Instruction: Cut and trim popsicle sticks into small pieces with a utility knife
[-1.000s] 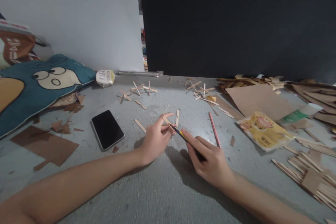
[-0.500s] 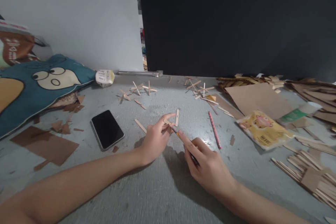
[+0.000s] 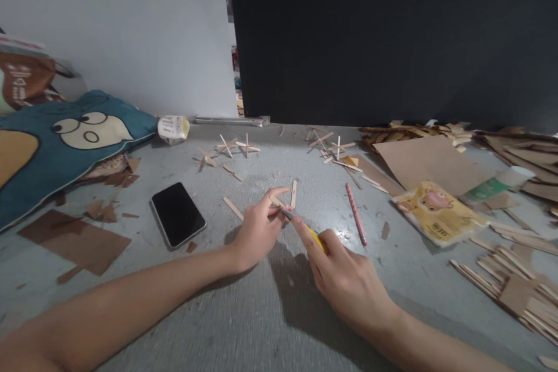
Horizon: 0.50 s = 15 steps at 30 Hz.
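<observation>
Pinched in my left hand [image 3: 260, 233] is a short wooden craft stick [image 3: 276, 201], its near part hidden by the fingers. My right hand [image 3: 344, 267] grips a yellow-handled craft knife [image 3: 314, 238], the forefinger stretched along it. The dark blade tip touches or lies very close to the stick, beside my left fingertips. Just beyond, a craft stick with a small dark slot [image 3: 294, 193] lies on the table. Another stick [image 3: 233, 208] rests left of my left hand, partly behind it.
A black phone [image 3: 178, 215] and brown cardboard [image 3: 76, 241] lie left. Small crossed-stick pieces [image 3: 226, 145] stand at the back. Right are a pink pencil [image 3: 356, 215], a yellow packet [image 3: 438, 215] and piled sticks [image 3: 492, 279]. A blue cushion [image 3: 78, 145] sits back left.
My right hand has rolled, so more of the knife's yellow handle shows and the blade sits at a different angle against the stick. My left hand stays nearly in place.
</observation>
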{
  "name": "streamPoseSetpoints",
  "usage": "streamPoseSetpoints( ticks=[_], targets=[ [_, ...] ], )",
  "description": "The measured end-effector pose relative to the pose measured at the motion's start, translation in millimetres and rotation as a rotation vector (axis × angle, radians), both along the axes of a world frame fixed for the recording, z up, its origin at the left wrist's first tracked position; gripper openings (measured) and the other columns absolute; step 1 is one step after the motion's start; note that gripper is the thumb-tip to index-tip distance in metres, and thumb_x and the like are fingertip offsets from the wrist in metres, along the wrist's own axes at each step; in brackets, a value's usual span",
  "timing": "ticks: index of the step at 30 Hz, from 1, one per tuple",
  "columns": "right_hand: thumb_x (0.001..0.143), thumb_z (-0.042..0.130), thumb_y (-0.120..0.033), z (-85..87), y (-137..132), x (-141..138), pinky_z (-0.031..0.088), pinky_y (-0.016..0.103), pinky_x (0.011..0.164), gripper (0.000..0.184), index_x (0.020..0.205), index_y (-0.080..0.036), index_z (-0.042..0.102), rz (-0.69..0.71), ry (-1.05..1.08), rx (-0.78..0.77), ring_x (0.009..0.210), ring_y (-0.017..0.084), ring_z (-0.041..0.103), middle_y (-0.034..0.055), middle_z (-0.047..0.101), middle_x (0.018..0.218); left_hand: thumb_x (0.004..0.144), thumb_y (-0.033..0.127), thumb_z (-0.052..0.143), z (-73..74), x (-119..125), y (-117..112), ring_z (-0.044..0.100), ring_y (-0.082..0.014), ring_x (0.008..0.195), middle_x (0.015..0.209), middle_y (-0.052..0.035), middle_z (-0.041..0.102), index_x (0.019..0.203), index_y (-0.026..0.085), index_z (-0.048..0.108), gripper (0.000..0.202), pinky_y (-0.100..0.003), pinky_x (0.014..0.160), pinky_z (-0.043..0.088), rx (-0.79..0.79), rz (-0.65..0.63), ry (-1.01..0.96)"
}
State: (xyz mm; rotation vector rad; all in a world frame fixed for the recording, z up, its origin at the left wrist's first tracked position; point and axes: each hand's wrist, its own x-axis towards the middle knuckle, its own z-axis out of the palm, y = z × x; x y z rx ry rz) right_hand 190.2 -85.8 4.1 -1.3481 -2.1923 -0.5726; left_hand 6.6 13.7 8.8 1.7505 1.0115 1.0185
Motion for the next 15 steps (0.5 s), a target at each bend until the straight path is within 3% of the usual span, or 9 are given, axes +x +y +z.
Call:
streamPoseSetpoints(
  ticks=[4, 10, 15],
  targets=[
    [0.098, 0.037, -0.001, 4.0, -0.1, 0.0, 0.030, 0.026, 0.039, 0.079, 0.173, -0.016, 0.020, -0.003, -0.032, 0.028, 0.050, 0.014, 0.049, 0.0022, 0.060, 0.079, 0.098, 0.024, 0.062, 3.2, 0.7, 0.0, 0.078, -0.0175, 0.077, 0.092, -0.0045, 0.083, 0.135, 0.022, 0.063, 0.037, -0.024, 0.065, 0.056, -0.021, 0.004, 0.005],
    [0.096, 0.039, 0.000, 2.8, 2.0, 1.6, 0.032, 0.025, 0.041, 0.077, 0.170, -0.018, 0.030, -0.008, -0.038, 0.023, 0.052, 0.013, 0.052, 0.0030, 0.062, 0.080, 0.094, 0.014, 0.061, 5.5, 2.3, 1.0, 0.080, -0.0192, 0.084, 0.094, -0.0051, 0.083, 0.130, 0.022, 0.063, 0.038, -0.028, 0.075, 0.060, -0.042, 0.004, -0.027],
    [0.101, 0.042, -0.007, 0.9, 5.5, 2.5, 0.031, 0.023, 0.039, 0.076, 0.173, -0.023, 0.024, 0.027, 0.080, -0.028, 0.050, 0.012, 0.053, 0.0013, 0.064, 0.081, 0.095, 0.020, 0.064, 5.4, 2.4, 1.3, 0.080, -0.0198, 0.080, 0.087, -0.0031, 0.082, 0.131, 0.022, 0.061, 0.035, -0.030, 0.076, 0.062, -0.072, 0.006, -0.038]
  ],
)
